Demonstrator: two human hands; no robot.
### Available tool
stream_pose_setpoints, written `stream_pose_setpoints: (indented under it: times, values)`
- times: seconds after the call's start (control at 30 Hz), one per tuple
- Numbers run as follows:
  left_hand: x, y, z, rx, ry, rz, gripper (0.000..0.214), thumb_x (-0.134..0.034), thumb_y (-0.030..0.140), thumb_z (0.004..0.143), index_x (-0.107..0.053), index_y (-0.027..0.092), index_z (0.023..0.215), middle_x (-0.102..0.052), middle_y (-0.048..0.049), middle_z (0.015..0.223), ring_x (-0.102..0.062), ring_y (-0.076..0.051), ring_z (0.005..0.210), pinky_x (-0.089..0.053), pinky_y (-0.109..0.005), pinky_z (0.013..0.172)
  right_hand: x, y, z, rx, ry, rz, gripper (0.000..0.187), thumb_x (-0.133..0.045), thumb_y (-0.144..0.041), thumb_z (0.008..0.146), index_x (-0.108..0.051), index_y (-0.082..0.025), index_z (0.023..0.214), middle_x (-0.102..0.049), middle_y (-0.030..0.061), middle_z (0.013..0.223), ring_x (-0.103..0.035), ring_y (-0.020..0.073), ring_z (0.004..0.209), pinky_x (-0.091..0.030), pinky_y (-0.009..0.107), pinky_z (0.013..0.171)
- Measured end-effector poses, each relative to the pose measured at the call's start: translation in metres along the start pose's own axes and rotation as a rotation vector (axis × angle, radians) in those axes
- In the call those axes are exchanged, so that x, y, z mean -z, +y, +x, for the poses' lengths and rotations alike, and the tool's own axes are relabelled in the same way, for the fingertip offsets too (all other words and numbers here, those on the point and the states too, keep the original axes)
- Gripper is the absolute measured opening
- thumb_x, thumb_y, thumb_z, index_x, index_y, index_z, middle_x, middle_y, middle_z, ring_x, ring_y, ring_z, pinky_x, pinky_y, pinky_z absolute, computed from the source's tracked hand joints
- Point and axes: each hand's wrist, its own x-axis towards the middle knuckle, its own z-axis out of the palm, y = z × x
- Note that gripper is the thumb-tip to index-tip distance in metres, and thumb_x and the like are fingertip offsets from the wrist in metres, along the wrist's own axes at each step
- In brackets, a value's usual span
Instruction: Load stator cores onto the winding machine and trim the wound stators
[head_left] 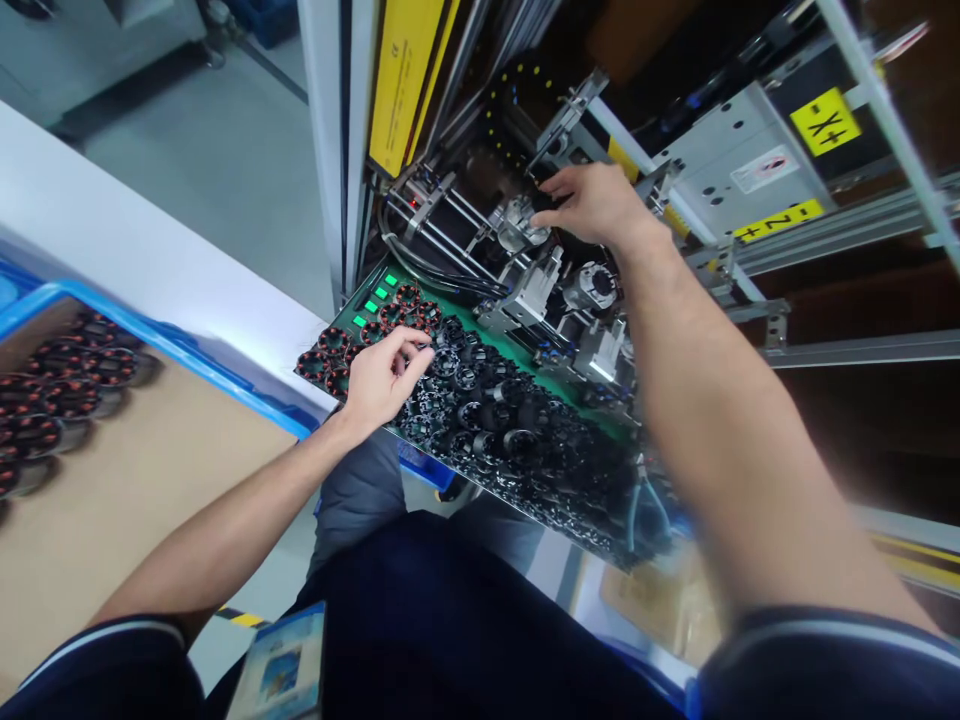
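My left hand (384, 378) is over the left part of a work surface, its fingers loosely curved and the thumb apart from the index finger. Nothing shows between them. Beside its fingertips lie many black ring-shaped motor cores (495, 400), and next to it are cores wound with copper wire (397, 312). Further off, my right hand (592, 205) reaches into the machine, thumb and index finger apart. Its thumb is close to a round metal fixture (519, 225), though contact is unclear. A second round fixture (596, 287) sits below that hand, near the wrist.
A blue-rimmed bin (172, 345) at left holds wound cores on cardboard. Pliers (646, 505) lie at the surface's right end. Metal rods, clamps (536, 290) and a frame post (326, 130) surround the right hand. Green lit squares (373, 306) mark the surface's left corner.
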Motion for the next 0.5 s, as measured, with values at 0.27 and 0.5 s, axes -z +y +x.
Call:
stream_pose_setpoints:
  times: [0.27, 0.5]
  values:
    - [-0.009, -0.012, -0.003, -0.286, -0.249, 0.499, 0.034, -0.067, 0.048, 0.109, -0.079, 0.023, 0.128, -0.07, -0.0141, 0.128, -0.061, -0.032, 0.116, -0.054, -0.049, 0.107, -0.073, -0.014, -0.04, -0.025, 0.077, -0.262, 0.121, -0.068, -0.083, 0.089, -0.032, -0.005, 0.175, -0.024, 0.0332, 0.184, -0.029, 0.0569, 0.162, -0.044, 0.076, 0.117]
    - [-0.01, -0.012, -0.005, -0.291, -0.321, 0.648, 0.03, -0.064, 0.042, 0.109, -0.082, 0.025, 0.126, -0.066, -0.0163, 0.137, -0.057, -0.037, 0.126, -0.052, -0.055, 0.11, -0.057, -0.115, -0.15, 0.015, -0.076, -0.316, 0.044, -0.054, -0.05, 0.107, -0.084, -0.021, 0.122, -0.078, 0.0166, 0.126, -0.068, 0.037, 0.12, -0.049, 0.055, 0.108]
